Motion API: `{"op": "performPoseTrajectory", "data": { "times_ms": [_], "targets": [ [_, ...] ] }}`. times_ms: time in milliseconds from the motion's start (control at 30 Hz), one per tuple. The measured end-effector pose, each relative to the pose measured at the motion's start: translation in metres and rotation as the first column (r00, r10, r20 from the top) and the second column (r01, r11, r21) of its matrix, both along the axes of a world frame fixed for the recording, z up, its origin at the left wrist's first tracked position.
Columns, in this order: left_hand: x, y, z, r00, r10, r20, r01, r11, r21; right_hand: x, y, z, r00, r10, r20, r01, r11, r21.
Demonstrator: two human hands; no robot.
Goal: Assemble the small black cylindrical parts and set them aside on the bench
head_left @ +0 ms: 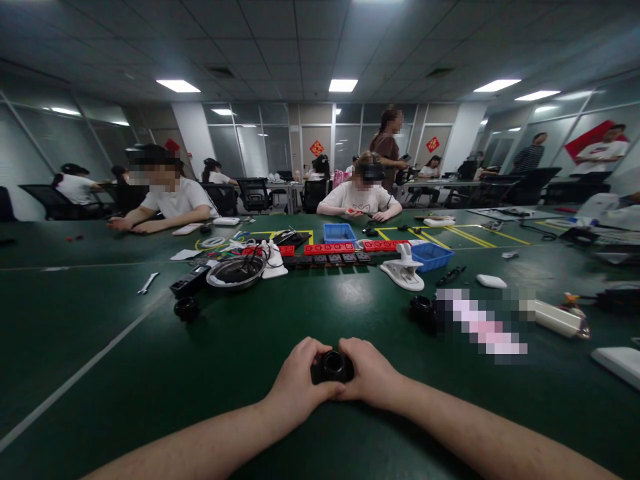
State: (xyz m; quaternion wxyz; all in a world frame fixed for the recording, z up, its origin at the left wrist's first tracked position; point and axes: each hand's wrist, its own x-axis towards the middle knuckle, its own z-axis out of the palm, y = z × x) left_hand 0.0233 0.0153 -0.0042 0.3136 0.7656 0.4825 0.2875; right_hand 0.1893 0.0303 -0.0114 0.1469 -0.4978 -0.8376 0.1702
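Close in front of me, a small black cylindrical part [334,363] with a round opening on top rests on the green table [225,373]. My left hand [300,377] curls around its left side, thumb along the near edge. From the right, my right hand [369,373] closes on the same part, fingers over its far side. The two thumbs meet in front of it. A similar black part [187,309] sits further off to the left. Another black part [423,309] lies to the right, beside a blurred-out patch.
Beyond my hands are a metal bowl [236,272], white clip stands [404,268], red socket strips [330,249] and blue bins [431,256]. A wrench [148,283] lies left, a cream cylinder [555,318] right. Two people sit across the table.
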Motion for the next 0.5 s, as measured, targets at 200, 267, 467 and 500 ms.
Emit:
{"op": "performPoseTrajectory", "data": {
  "times_ms": [200,267,467,500],
  "targets": [
    [0.0,0.002,-0.001,1.0,0.012,0.001,-0.012,1.0,0.008,-0.009,-0.01,-0.001,0.996,-0.055,0.065,0.043,0.983,0.176],
    [-0.002,0.005,0.001,0.999,-0.033,0.011,0.033,0.999,0.004,-0.006,-0.008,0.001,1.0,0.006,-0.003,-0.005,0.99,0.143],
    [-0.007,0.006,0.009,0.99,-0.139,0.011,0.139,0.99,-0.013,0.01,0.007,0.007,0.948,0.29,-0.128,-0.296,0.955,-0.026],
    [-0.007,0.006,0.009,0.989,-0.145,0.013,0.145,0.989,-0.013,0.012,0.009,0.008,0.936,0.321,-0.142,-0.329,0.943,-0.038]
  ]
}}
